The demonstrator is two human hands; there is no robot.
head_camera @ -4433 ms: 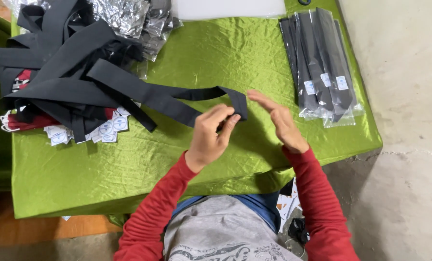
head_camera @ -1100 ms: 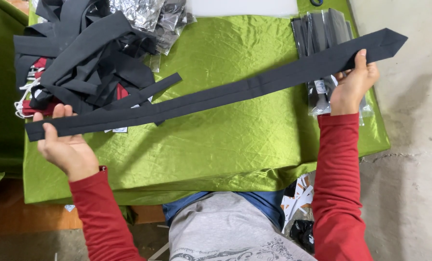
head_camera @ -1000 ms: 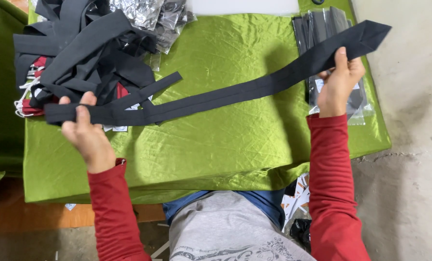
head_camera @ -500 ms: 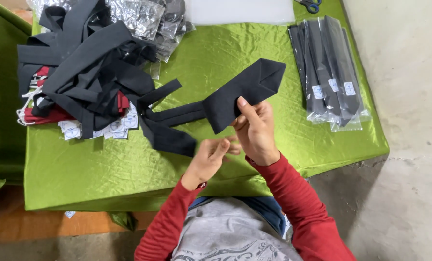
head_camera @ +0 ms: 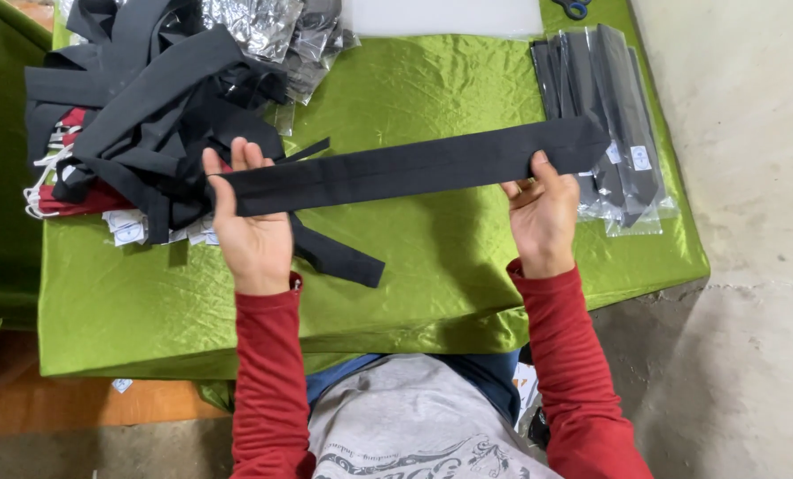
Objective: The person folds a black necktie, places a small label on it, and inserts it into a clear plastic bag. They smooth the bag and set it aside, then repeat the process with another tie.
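Green cloth-covered table [head_camera: 432, 293]: fills most of the view, creased satin surface.

Pile of black ties [head_camera: 139, 115]: at 10 o'clock on the table, loosely heaped, with red fabric and white tags showing at its lower edge.

Black tie [head_camera: 405, 168]: near the centre, folded double and stretched flat between both hands just above the cloth, its right end slightly higher. A loose tail hangs from the left end toward 6 o'clock and lies on the cloth.

Stack of bagged ties [head_camera: 605, 124]: at 2 o'clock, in clear sleeves, partly behind the tie's right end.

Silver foil bags [head_camera: 263, 27]: at 12 o'clock, crumpled.

Left hand [head_camera: 250, 226]: palm up, thumb and fingers closed on the tie's left end.

Right hand [head_camera: 543, 213]: palm up, pinching the right end.

Scissors [head_camera: 574, 9]: at 1 o'clock, only the blue handles visible.
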